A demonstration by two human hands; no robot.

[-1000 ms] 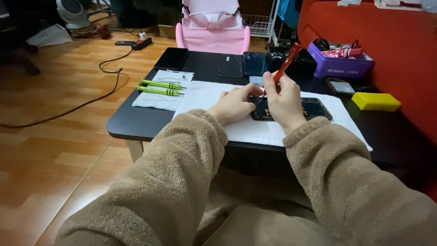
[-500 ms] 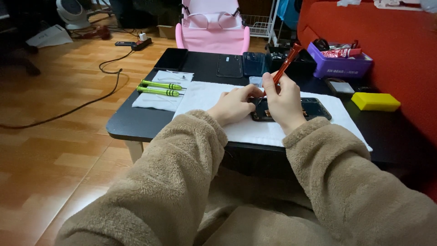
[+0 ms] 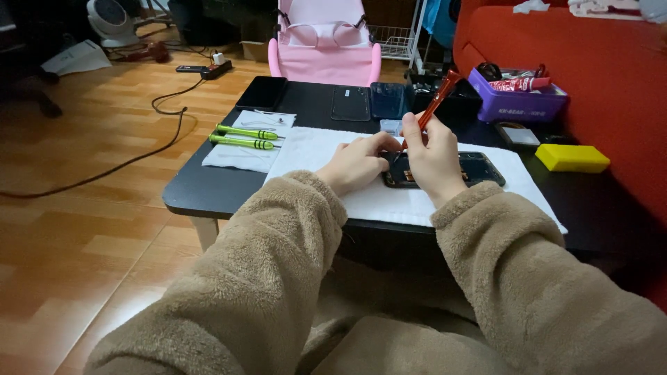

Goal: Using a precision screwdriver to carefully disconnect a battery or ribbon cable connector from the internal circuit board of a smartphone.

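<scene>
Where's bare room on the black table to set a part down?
Free: black table near-left corner, below the green screwdrivers; white mat left of the left hand; strip between yellow block and mat. Crowded: far edge, with dark panels and purple box.

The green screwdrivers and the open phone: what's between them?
In the head view, only bare white cloth lies between the green screwdrivers and the open phone, then the left hand at the phone's end.

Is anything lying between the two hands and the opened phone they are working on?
Nothing visible does. The left hand rests on the near end of the opened phone, and the right hand holds the orange screwdriver with its tip down at the phone. The green screwdrivers lie apart, off to the left.
</scene>
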